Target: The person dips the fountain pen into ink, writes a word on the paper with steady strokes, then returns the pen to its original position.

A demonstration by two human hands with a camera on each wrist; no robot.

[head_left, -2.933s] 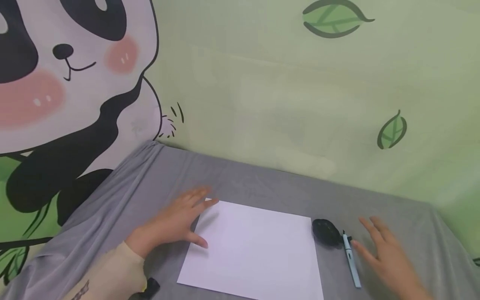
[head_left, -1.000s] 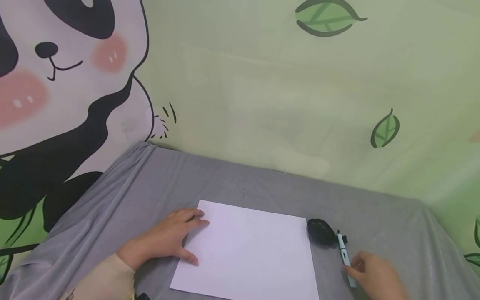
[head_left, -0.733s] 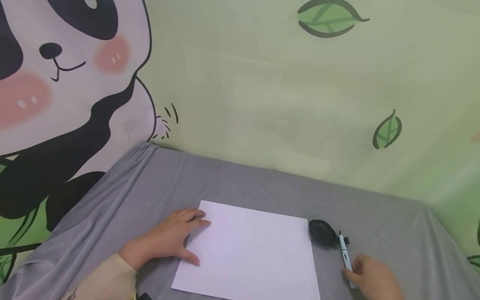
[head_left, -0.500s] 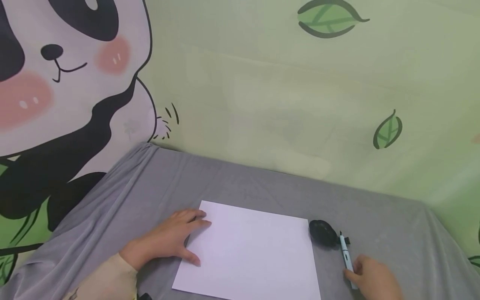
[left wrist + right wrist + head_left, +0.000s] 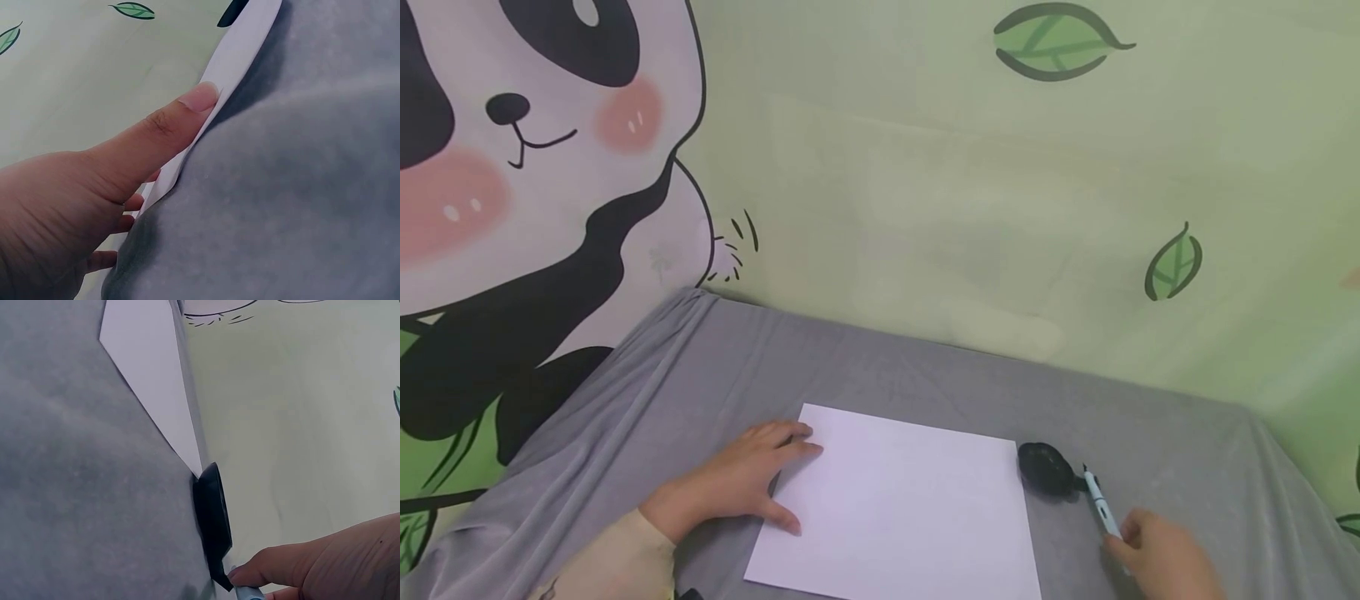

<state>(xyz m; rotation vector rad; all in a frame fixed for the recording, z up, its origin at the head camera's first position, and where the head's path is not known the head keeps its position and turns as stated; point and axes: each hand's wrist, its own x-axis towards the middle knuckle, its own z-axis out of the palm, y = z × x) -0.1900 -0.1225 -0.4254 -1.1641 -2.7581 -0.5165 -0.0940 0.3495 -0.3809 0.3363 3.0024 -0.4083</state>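
This looks like an indoor spot, though whether in a home, a studio or a classroom cannot be told. A pale green backdrop (image 5: pixel 925 217) showing a big cartoon panda (image 5: pixel 557 200) and green leaves (image 5: pixel 1051 42) rises directly behind a gray cloth (image 5: pixel 880 371) spread like a table cover, where a sheet of paper (image 5: pixel 902 508) suggests a desk.
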